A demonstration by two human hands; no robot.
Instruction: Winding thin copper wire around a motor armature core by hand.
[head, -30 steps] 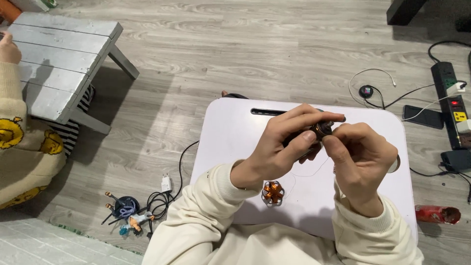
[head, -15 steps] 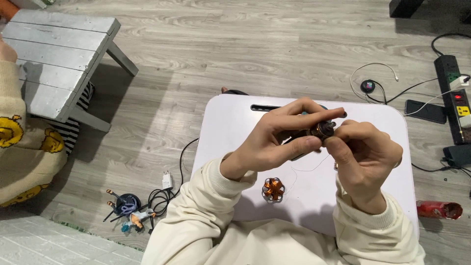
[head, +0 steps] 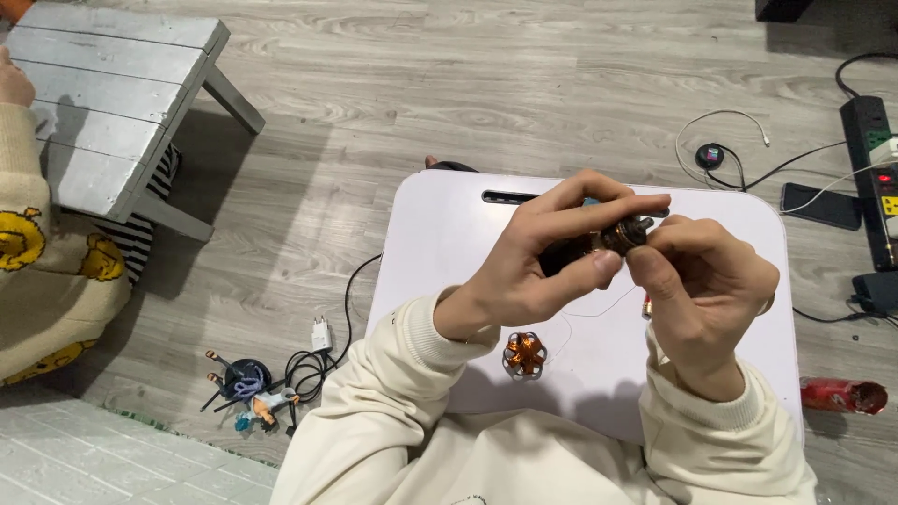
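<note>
Both hands sit a bit higher now. Left hand [head: 533,271] and right hand [head: 702,281] pinch a small dark round motor [head: 622,234]; copper coil piece [head: 524,354] waits at six o'clock, unused.

Grey wooden bench [head: 103,103] upper left — power strip [head: 875,178] right, red can [head: 842,395] below.

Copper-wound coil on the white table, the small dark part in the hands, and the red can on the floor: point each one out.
copper-wound coil [head: 524,354], head view, its centre hub.
small dark part [head: 625,234], head view, its exposed side between the fingers.
red can [head: 842,395], head view, mid-body.
</note>
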